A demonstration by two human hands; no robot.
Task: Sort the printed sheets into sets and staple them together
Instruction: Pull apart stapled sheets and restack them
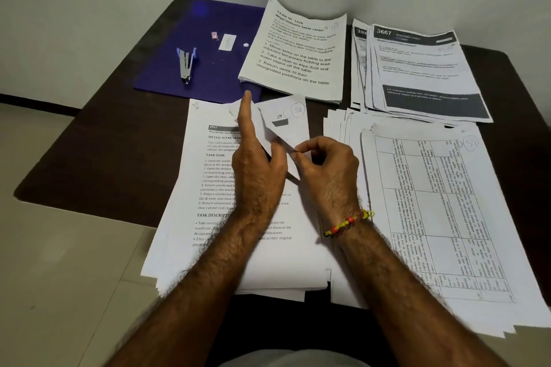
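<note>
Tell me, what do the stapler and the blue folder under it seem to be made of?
The stapler looks like bare metal: silvery with bright glints, though its far end looks blue. The blue folder seems plastic: smooth, thin, flat, with a faint sheen near its far edge. Neither is certain.

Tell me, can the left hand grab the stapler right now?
Probably not at once. The left hand is busy holding the folded corner of a sheet. The stapler lies uncovered on the purple folder, with nothing blocking it, so letting go should free the way.
</note>
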